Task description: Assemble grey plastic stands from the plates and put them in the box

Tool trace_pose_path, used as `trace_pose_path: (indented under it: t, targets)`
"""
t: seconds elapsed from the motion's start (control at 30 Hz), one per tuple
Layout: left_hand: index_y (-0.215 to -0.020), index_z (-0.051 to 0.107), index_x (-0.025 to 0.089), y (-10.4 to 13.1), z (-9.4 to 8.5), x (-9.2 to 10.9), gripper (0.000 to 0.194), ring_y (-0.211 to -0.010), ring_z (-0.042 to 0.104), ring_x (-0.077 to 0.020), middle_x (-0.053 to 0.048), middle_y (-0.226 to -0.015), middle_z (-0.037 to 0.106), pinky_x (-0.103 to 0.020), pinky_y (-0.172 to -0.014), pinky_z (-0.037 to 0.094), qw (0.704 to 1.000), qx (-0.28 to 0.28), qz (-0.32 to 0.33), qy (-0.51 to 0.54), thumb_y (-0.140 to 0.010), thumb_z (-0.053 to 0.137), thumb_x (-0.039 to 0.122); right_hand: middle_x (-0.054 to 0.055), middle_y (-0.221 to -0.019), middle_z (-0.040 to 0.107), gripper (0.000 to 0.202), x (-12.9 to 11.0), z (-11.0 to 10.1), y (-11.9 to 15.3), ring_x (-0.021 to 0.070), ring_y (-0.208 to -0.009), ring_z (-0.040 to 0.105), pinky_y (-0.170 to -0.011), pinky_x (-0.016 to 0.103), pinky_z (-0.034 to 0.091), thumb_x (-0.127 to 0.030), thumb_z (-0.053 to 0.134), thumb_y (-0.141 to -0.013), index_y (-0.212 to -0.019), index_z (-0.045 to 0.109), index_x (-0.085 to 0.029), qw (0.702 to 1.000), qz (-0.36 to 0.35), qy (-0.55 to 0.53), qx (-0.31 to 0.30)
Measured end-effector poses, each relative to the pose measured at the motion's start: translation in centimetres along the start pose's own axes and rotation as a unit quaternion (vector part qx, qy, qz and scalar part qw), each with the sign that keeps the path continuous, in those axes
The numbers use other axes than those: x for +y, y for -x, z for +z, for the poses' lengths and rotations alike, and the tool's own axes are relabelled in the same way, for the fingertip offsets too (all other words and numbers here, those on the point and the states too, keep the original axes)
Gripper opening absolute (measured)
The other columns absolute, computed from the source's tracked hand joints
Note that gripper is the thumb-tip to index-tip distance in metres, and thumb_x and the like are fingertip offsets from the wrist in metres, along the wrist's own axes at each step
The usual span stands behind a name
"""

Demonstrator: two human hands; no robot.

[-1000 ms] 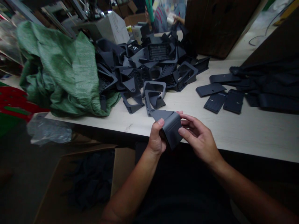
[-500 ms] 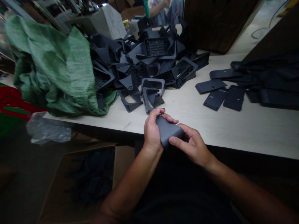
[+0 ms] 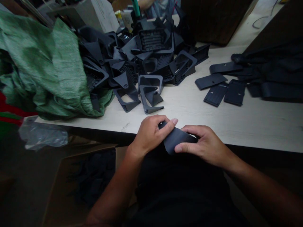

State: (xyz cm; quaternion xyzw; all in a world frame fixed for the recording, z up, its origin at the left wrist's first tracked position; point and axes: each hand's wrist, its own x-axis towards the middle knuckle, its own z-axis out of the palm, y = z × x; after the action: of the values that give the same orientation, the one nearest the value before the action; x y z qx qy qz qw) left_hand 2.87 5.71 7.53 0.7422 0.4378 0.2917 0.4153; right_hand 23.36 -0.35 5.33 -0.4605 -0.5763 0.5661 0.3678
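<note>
A dark grey plastic part (image 3: pixel 176 138) with a smooth, curved face is held between both hands in front of the table edge. My left hand (image 3: pixel 151 132) is closed on its upper left end, the thumb lying over the top. My right hand (image 3: pixel 203 143) pinches the right side, thumb on the near edge and fingers behind. The part's underside is hidden. Just beyond the hands, an angular grey plastic frame (image 3: pixel 151 110) rests on the table, partly overlapped with others like it.
A heap of dark plastic frames (image 3: pixel 156 60) covers the back of the table (image 3: pixel 180 116), beside a green woven sack (image 3: pixel 56 66). Flat dark plates (image 3: pixel 234 91) lie to the right. Below left stands a cardboard box (image 3: pixel 56 189) of dark parts. Another person's arm (image 3: pixel 145 3) shows behind.
My left hand has turned over, from palm up around the part to back of the hand up with the thumb across it. The part has tilted, and the camera view has shifted slightly.
</note>
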Motion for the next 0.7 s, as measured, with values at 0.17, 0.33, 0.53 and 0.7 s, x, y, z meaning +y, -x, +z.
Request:
trace_pose_path:
  t: [0.17,0.33,0.53,0.7]
  targets:
    - [-0.063,0.056,0.021,0.1,-0.9,1.6,0.046,-0.060,0.046,-0.0144,0.002,-0.062,0.050,-0.031,-0.061,0.029,0.985,-0.128,0.075,-0.087,-0.095,0.073,0.051,-0.003,-0.071,0.070,0.033,-1.3,-0.6,-0.6,0.0156,-0.068,0.063,-0.061,0.025,0.045,-0.048,0.095,-0.076,-0.081,0.080,-0.020,0.997,-0.048,0.065,-0.006]
    - [-0.059,0.047,0.021,0.1,-0.8,-0.4,0.053,-0.054,0.033,-0.0111,0.005,-0.057,0.036,-0.031,-0.054,0.023,0.991,-0.117,-0.008,0.064,-0.094,0.069,0.054,0.000,-0.078,0.077,0.031,-1.1,-1.7,-0.4,0.0167,-0.069,0.068,-0.063,0.027,0.045,-0.051,0.092,-0.081,-0.086,0.083,-0.022,0.982,-0.085,0.156,0.067]
    - [-0.058,0.049,0.020,0.7,0.6,-2.1,0.055,-0.052,0.029,-0.0101,0.004,-0.057,0.035,-0.031,-0.051,0.019,0.958,-0.042,-0.108,0.261,-0.089,0.075,0.057,0.002,-0.072,0.077,0.035,0.5,-2.0,0.0,0.0167,-0.064,0.067,-0.061,0.028,0.047,-0.049,0.075,-0.098,-0.078,0.082,-0.021,0.983,-0.095,0.078,0.134]
    - [-0.056,0.044,0.022,1.1,2.1,-2.0,0.055,-0.049,0.026,-0.0101,0.003,-0.056,0.032,-0.031,-0.046,0.017,0.926,0.016,-0.169,0.338,-0.081,0.077,0.059,0.001,-0.060,0.068,0.041,0.9,-1.6,-0.9,0.0132,-0.055,0.057,-0.051,0.027,0.039,-0.049,0.077,-0.096,-0.069,0.078,-0.019,0.983,-0.099,0.044,0.147]
